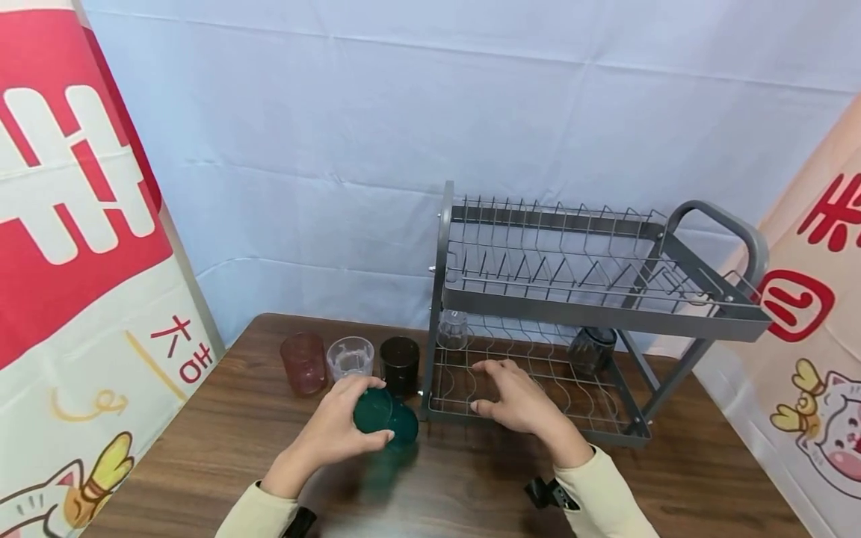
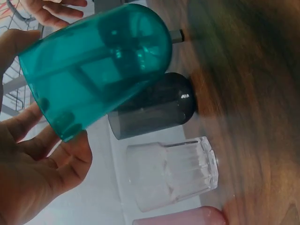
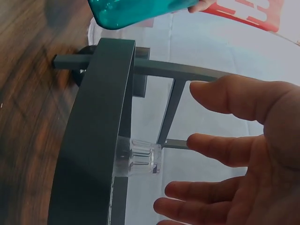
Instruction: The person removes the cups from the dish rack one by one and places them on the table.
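Note:
My left hand (image 1: 339, 426) pinches a teal see-through cup (image 1: 404, 427) by its rim, thumb on one side and fingers on the other. Its mouth faces up toward the palm, and the cup leans a little above the table's front area in the left wrist view. My right hand (image 1: 514, 396) hangs in front of the dish rack (image 1: 511, 302) with fingers spread and nothing in it. Beyond those fingers, a clear faceted glass (image 3: 140, 157) stands upside down on the lower tier. A dark glass (image 1: 592, 350) sits at that tier's right end.
Left of the rack, a black cup (image 1: 400, 366), a clear tumbler (image 1: 350, 357) and a red cup (image 1: 304, 364) stand in a row on the wooden table (image 1: 222, 448). The rack's grey side post (image 1: 437, 299) rises just right of the black cup. Cloth (image 1: 303, 149) hangs behind.

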A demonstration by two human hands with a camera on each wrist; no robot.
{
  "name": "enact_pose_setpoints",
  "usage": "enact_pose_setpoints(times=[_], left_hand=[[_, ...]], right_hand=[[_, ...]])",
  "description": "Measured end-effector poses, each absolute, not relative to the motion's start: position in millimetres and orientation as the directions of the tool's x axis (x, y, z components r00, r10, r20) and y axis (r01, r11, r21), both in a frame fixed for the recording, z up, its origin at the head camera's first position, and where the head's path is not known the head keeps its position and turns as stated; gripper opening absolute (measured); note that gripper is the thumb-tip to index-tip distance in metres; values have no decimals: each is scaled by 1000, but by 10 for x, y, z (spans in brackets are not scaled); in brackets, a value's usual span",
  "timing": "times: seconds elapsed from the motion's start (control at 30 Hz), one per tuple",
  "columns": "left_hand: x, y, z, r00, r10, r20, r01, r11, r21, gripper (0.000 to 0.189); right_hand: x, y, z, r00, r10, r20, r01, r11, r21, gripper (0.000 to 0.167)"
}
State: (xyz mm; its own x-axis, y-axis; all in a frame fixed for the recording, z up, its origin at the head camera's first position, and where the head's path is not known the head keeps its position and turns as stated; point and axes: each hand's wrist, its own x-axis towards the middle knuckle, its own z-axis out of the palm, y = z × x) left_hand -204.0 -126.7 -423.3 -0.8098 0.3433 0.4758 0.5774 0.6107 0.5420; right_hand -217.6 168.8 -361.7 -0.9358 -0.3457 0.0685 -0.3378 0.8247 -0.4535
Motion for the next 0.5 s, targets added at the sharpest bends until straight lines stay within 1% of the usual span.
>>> enact_pose_setpoints(times=[0.27,0.5], left_hand=[[-2133,-1231,-4209,-820,358,446,559,665,495,62],[-2207,-1201,-4198,-828,347,440,546,674,498,59]], right_hand=[[-2347,1684,-3639,-944,-329,29,-305,834,-459,54],[-2486,1657,-3616,-950,-311,39,-292,832,-471,55]])
